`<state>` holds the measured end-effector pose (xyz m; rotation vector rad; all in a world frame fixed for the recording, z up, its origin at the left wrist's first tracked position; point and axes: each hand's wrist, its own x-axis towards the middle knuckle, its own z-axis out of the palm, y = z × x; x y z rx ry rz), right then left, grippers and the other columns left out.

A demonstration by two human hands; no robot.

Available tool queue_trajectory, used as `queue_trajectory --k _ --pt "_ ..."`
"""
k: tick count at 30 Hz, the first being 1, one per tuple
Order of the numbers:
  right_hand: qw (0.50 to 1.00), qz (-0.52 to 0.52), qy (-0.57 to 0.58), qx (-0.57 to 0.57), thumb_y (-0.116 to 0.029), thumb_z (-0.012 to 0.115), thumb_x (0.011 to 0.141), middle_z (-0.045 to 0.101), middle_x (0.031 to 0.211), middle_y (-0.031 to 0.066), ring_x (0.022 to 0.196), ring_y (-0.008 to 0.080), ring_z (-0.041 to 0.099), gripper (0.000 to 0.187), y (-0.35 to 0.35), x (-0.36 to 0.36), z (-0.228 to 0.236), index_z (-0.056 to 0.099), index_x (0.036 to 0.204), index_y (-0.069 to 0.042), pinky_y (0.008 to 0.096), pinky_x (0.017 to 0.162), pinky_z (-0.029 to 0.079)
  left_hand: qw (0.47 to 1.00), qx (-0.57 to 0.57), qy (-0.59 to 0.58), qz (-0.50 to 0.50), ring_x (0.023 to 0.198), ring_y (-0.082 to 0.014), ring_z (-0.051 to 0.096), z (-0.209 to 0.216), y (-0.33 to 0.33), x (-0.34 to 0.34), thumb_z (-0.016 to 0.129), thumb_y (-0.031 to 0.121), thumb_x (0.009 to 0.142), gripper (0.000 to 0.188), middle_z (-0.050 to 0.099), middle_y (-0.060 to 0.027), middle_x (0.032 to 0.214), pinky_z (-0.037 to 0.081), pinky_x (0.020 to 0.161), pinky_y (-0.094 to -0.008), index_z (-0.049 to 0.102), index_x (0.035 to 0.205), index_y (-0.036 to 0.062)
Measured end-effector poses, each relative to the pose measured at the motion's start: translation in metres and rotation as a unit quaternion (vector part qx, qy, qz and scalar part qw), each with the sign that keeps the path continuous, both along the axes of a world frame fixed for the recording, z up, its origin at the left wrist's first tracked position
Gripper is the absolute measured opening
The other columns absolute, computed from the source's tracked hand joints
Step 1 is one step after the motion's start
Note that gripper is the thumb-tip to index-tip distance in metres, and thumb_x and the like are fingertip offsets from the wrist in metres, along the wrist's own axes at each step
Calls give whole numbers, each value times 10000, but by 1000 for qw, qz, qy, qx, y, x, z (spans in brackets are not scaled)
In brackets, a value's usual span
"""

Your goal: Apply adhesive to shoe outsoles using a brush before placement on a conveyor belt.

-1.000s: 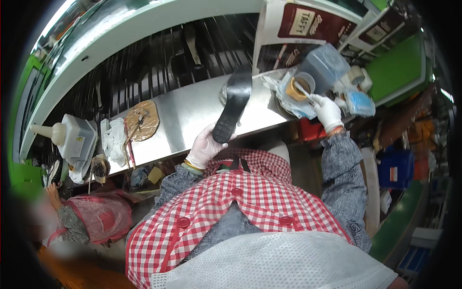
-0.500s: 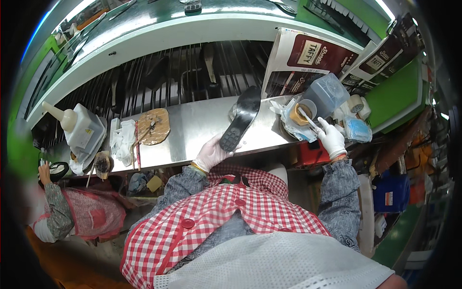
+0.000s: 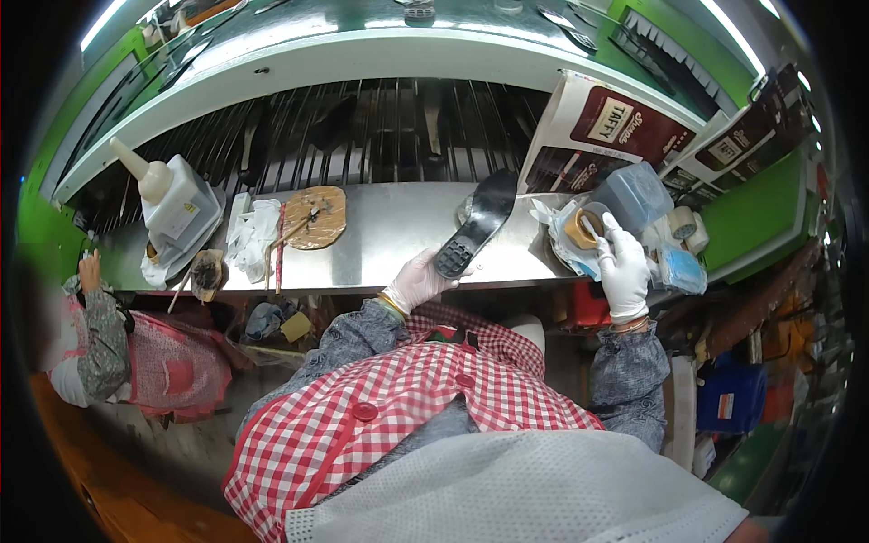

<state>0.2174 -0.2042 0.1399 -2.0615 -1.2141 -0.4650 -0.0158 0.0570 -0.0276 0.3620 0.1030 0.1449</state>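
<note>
My left hand (image 3: 424, 279), in a thin white glove, grips a black shoe sole (image 3: 482, 222) by its heel end. The sole slants up and to the right, over the metal ledge, with its treaded heel nearest me. My gloved right hand (image 3: 623, 274) is at a cup (image 3: 583, 226) with a tan-coloured rim and inside. Its fingers are pinched on a slim white stick reaching into the cup, mostly hidden by the fingers. Crumpled plastic wraps the cup's base, and a clear plastic container (image 3: 634, 197) stands behind it.
Along the metal ledge (image 3: 389, 240) lie a tape-covered round pad (image 3: 317, 217), thin sticks, white cloths (image 3: 253, 233) and a white spouted bottle (image 3: 174, 204). Behind runs a rod conveyor (image 3: 380, 127). Printed cardboard (image 3: 606, 127) stands at right. Another person's hand (image 3: 90, 271) is at far left.
My right hand has moved in over the cup, its fingers drawing together and covering most of the stick. My left hand still holds the sole. The whole view has shifted slightly.
</note>
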Motion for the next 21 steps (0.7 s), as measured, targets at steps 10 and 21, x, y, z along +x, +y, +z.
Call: queue_trajectory --k 10,21 --pt "988 148 40 -14 -137 639 846 673 906 93 855 262 631 209 46 -31 -38 679 1039 -68 351 789 491 999 37 15 12 1114 -382 580 8 8 5 284 388 1029 524 503 -206 1318 564 740 -397 347 1406 30" --pt "883 271 375 81 -89 549 961 659 955 37 866 100 604 197 39 -54 8 649 1093 19 222 778 479 997 49 45 35 1093 -394 581 13 23 -17 298 373 1027 518 484 -221 1319 565 771 -398 355 1389 7"
